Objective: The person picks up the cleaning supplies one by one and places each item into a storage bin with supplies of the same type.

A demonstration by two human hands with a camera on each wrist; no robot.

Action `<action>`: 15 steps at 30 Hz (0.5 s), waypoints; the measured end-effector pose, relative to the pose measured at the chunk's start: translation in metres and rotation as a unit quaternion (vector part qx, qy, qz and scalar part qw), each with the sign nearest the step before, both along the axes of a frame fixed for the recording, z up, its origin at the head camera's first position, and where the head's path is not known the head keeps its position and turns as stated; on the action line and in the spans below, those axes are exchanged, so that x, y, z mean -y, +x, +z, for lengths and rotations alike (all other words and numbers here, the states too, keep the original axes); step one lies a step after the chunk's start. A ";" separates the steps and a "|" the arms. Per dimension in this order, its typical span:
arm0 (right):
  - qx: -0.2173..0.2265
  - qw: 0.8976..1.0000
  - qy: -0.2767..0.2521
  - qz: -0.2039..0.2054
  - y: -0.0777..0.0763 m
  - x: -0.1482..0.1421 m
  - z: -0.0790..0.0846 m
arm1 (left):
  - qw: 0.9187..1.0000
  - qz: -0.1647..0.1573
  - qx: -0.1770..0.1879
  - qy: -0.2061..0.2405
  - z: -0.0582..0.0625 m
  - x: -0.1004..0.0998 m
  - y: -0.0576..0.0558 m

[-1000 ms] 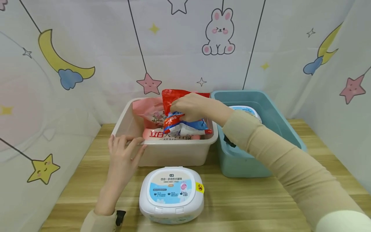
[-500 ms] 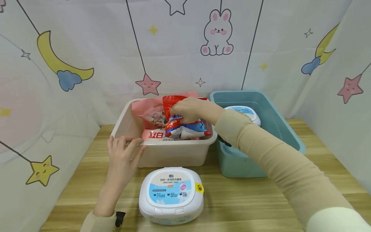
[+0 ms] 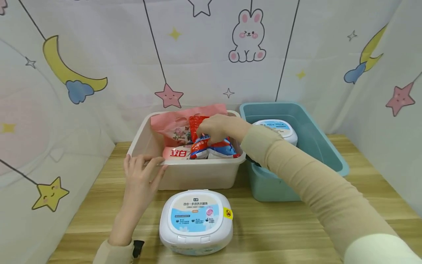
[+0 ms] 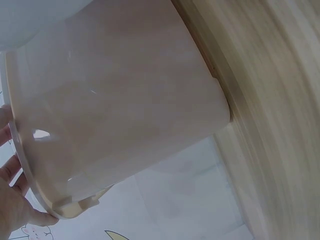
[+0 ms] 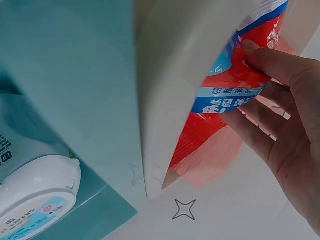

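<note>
My right hand (image 3: 215, 128) reaches into the white bin (image 3: 197, 175) and grips a red and blue detergent bag (image 3: 199, 148). In the right wrist view its thumb lies over the front of the bag, with the other fingers behind. The bag sits low in the bin, its bottom part hidden by the near rim. Pink detergent bags (image 3: 178, 153) lie under and behind it. At the bin's front left corner my left hand (image 3: 140, 179) holds the rim, fingers over the top. The left wrist view shows those fingers on the bin's edge (image 4: 27, 175).
To the right stands a teal bin (image 3: 280, 190) with a white lidded tub (image 3: 278, 128) inside. A second white tub with a blue label (image 3: 196, 223) is on the wooden table (image 3: 263, 234) in front of the white bin. A patterned cloth (image 3: 204, 55) hangs behind.
The red and blue bag has gone down into the white bin with my right hand, showing more of the pink bag behind. My left hand stays on the rim.
</note>
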State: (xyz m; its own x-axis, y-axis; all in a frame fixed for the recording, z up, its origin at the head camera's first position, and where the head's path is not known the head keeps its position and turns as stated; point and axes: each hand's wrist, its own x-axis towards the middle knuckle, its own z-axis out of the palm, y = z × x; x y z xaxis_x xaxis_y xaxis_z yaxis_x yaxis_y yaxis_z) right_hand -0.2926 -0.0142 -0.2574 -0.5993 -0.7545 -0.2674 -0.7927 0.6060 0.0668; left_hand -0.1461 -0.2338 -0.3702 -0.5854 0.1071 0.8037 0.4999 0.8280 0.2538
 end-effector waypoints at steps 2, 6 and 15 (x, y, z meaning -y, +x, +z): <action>0.005 1.000 0.004 -0.003 0.000 0.001 0.000 | 1.000 0.001 -0.001 0.001 0.000 0.000 0.000; 0.019 1.000 0.006 -0.016 0.000 0.003 -0.001 | 1.000 0.002 -0.004 0.001 0.000 0.001 0.001; 0.048 0.998 0.027 -0.034 0.002 0.002 0.000 | 1.000 0.002 0.002 -0.004 0.000 0.002 0.000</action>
